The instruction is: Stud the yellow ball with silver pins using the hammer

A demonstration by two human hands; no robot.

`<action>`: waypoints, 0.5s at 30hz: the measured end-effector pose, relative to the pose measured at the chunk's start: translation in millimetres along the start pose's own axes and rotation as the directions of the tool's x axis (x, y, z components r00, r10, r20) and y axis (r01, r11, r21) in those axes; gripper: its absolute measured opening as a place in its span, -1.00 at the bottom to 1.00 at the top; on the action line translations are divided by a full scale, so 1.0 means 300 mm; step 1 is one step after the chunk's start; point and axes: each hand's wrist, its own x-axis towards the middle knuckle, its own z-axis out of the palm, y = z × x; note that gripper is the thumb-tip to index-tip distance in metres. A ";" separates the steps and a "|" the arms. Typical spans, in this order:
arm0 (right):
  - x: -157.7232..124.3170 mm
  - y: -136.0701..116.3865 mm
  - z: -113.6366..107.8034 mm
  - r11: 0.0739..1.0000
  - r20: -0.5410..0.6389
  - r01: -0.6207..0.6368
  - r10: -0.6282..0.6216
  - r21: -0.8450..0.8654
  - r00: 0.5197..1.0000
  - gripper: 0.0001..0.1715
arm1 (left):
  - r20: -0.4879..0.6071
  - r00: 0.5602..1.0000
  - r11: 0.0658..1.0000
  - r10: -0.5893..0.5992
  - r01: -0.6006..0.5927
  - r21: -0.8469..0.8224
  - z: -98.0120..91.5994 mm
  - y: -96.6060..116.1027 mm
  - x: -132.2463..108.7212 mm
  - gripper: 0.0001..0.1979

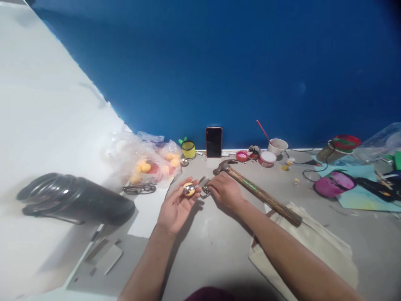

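Left hand point(179, 205) is palm up with thumb and fingers around a partly silvery yellow ball point(189, 190), a bit in from the surface's point(203, 251) back edge, while the right hand point(227, 192) is at some shiny bits point(206, 189), can't tell if pinching.

hammer point(260, 191) bars right side; upright phone point(214, 142) ahead; dark container point(87, 200) left; tabletop point(203, 246) free between forearms point(275, 244)

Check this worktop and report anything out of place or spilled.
The claw hammer with a brown wooden handle looks out of place: a heavy tool lying askew beside the right hand, its handle end overlapping the cream cloth. No spill evident.
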 end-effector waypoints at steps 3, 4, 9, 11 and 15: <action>0.001 -0.003 0.014 0.996 0.076 0.030 -0.024 -0.087 0.997 -0.73 | 0.009 1.000 1.000 -0.012 0.012 -0.001 0.001 -0.004 0.000 -0.75; 0.003 -0.002 0.018 0.994 0.092 0.036 -0.026 -0.101 0.995 -0.73 | 0.016 1.000 1.000 -0.014 0.014 0.002 0.000 -0.005 0.000 -0.74; 0.009 -0.005 0.031 0.992 0.117 0.012 0.002 -0.125 0.993 -0.81 | 0.034 0.999 1.000 -0.013 0.013 -0.008 -0.003 -0.008 0.001 -0.75; 0.013 -0.017 0.032 0.990 0.127 -0.018 0.036 -0.140 0.991 -0.83 | 0.041 0.999 1.000 -0.012 0.012 -0.007 -0.005 -0.010 0.002 -0.76; 0.026 -0.049 0.031 0.977 0.133 -0.111 0.136 -0.183 0.982 -0.82 | 0.071 0.997 1.000 -0.006 0.006 0.003 -0.011 -0.017 0.005 -0.78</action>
